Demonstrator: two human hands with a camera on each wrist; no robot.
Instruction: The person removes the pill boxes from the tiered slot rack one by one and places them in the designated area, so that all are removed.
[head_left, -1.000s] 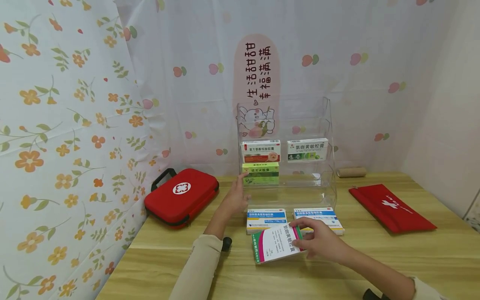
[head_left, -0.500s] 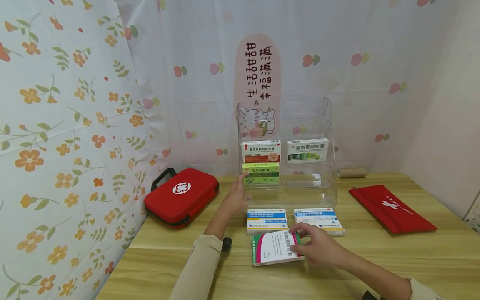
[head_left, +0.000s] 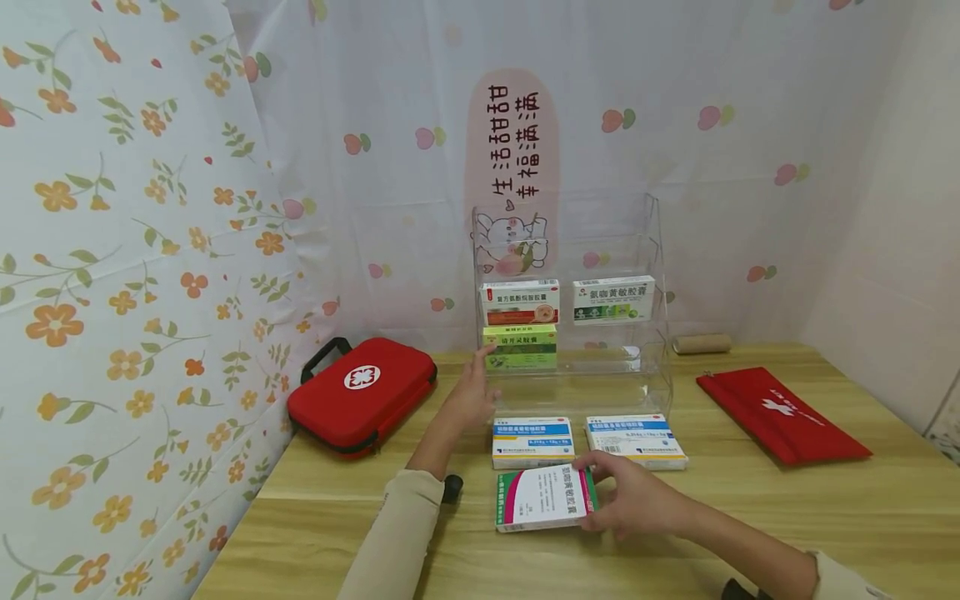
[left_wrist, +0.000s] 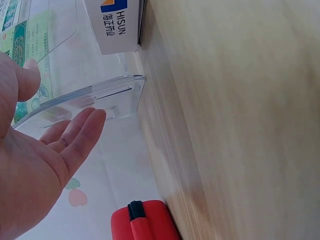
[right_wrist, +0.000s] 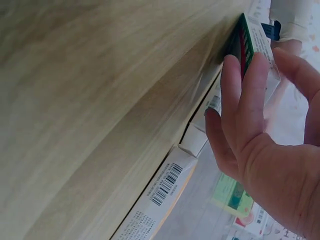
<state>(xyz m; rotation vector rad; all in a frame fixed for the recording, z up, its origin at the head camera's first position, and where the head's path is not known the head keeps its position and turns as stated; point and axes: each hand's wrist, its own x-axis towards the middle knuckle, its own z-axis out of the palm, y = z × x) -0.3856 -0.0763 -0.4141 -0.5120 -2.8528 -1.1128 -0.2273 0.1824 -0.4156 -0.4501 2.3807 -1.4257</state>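
The fingers of my right hand (head_left: 637, 500) are grasping the green-and-white box (head_left: 543, 500) by its right end, with the thumb and the other fingers on opposite edges. The box is low over the bench (head_left: 300, 542); I cannot tell whether its underside touches the wood. Take it as the centre of a clock, with me at six. Held by one end only, it could pivot in my grip, and the free end towards nine could dip or swing.

Just beyond it at twelve lies the left blue-and-white box (head_left: 532, 442), and at two the right blue-and-white box (head_left: 636, 442). If I push forward too low, I could shove the first askew or ride up over it.

Farther out at twelve is the clear stand (head_left: 592, 367). Its see-through lips are hard to judge, so a corner could catch one and jolt the whole rack.

My left hand (head_left: 471, 398), towards eleven, is released, its fingers loosely extended by the stand's left wall, the index tip near the light green box (head_left: 520, 350); contact I can't make out. Without a grasp there, I might steady the stand poorly, or nudge that box out of line.
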